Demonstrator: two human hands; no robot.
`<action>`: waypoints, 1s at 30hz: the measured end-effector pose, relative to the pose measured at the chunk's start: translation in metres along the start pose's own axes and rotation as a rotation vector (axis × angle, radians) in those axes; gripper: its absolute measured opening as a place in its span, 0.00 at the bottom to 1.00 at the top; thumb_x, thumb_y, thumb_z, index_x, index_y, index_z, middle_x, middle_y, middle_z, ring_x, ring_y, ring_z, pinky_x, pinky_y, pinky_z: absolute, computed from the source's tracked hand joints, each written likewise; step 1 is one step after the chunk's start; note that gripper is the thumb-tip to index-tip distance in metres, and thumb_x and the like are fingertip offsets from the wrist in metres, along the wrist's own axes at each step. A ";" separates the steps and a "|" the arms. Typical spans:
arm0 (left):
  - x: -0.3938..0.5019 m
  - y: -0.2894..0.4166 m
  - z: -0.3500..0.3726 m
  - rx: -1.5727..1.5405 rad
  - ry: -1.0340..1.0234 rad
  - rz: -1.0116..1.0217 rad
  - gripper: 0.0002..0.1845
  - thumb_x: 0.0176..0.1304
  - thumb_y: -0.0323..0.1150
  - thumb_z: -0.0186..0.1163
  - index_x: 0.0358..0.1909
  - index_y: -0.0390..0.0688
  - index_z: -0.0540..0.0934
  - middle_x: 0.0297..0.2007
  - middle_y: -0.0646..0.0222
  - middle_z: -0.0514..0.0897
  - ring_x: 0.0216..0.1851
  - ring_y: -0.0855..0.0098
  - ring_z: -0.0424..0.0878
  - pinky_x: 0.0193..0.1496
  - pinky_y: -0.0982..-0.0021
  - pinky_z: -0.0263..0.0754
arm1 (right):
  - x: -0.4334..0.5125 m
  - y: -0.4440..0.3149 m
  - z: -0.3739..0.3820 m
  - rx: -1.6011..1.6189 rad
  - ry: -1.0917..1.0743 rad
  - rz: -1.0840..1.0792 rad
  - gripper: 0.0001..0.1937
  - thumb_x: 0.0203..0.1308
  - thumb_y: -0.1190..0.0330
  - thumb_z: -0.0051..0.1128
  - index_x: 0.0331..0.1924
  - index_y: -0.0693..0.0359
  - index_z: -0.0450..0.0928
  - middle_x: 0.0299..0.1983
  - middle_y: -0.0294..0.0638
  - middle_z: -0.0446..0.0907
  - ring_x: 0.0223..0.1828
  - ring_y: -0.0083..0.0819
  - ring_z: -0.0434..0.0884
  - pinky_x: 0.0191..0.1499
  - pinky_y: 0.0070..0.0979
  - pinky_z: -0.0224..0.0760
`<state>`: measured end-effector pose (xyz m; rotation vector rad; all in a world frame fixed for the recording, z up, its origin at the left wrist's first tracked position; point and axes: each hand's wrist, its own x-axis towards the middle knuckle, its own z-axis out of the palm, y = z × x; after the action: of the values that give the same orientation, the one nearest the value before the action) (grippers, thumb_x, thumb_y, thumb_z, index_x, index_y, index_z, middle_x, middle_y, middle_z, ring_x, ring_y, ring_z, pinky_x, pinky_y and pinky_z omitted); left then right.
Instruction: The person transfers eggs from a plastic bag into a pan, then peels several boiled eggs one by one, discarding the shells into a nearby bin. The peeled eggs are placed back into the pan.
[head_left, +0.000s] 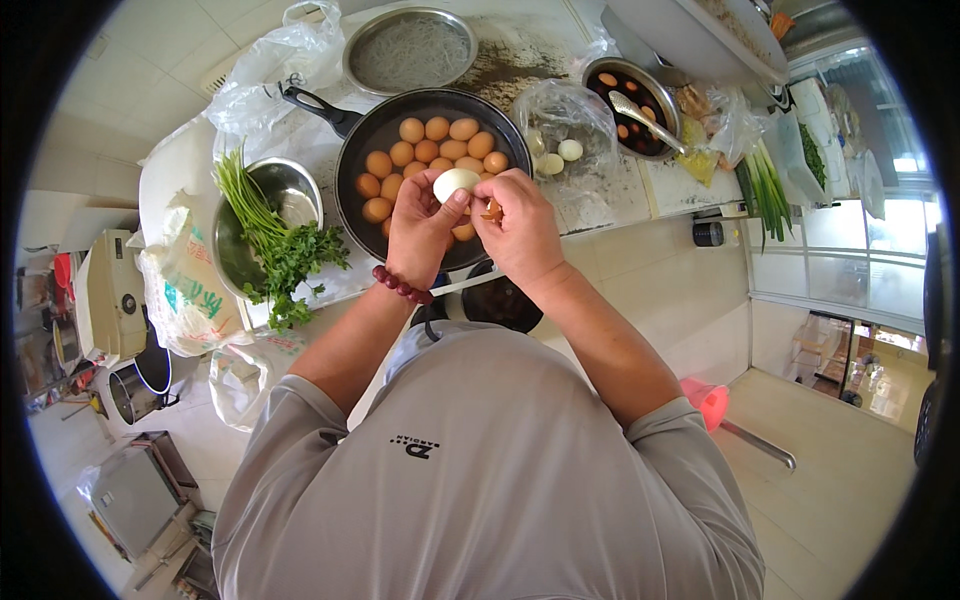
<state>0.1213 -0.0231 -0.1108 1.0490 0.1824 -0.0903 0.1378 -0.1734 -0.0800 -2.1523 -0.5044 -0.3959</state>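
My left hand (421, 229) grips a mostly peeled white egg (454, 183) above a black frying pan (349, 154). Pinched in my right hand (517, 225) is a piece of brown eggshell (492, 210), close beside the egg. Many brown-shelled eggs (427, 151) sit in water in the pan, some hidden under my hands. To the pan's right, a clear plastic bag (581, 112) lies spread on the counter with a few peeled eggs (570, 150) in it.
A steel bowl (313, 174) with leafy green herbs (255, 202) across it stands left. Behind are a basin of soaking noodle-like strands (412, 49) and a pot of dark liquid with eggs (626, 97) and a slotted metal spoon (637, 114). Green onions (763, 180) overhang the counter's right end.
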 end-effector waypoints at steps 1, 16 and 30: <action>-0.001 0.000 0.000 -0.002 -0.004 0.011 0.19 0.72 0.26 0.62 0.60 0.36 0.68 0.53 0.62 0.82 0.52 0.71 0.83 0.51 0.69 0.84 | -0.001 0.001 0.001 -0.012 -0.004 -0.013 0.08 0.58 0.76 0.67 0.40 0.63 0.80 0.35 0.43 0.80 0.31 0.38 0.81 0.33 0.30 0.75; -0.011 0.007 -0.013 0.129 -0.163 0.214 0.24 0.65 0.19 0.66 0.60 0.40 0.69 0.55 0.65 0.81 0.57 0.71 0.80 0.58 0.70 0.79 | -0.011 -0.005 -0.018 0.431 -0.081 0.441 0.06 0.69 0.70 0.63 0.42 0.63 0.77 0.28 0.32 0.79 0.22 0.16 0.74 0.24 0.18 0.69; -0.001 -0.007 -0.038 0.093 0.005 -0.139 0.18 0.73 0.26 0.61 0.62 0.38 0.73 0.54 0.62 0.83 0.53 0.67 0.84 0.52 0.67 0.82 | -0.185 0.098 -0.051 0.151 -0.078 0.671 0.11 0.65 0.73 0.63 0.48 0.64 0.75 0.35 0.39 0.80 0.33 0.26 0.81 0.38 0.24 0.76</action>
<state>0.1154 0.0067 -0.1355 1.1291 0.2579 -0.2240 0.0196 -0.3075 -0.2010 -2.0497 0.1569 0.0981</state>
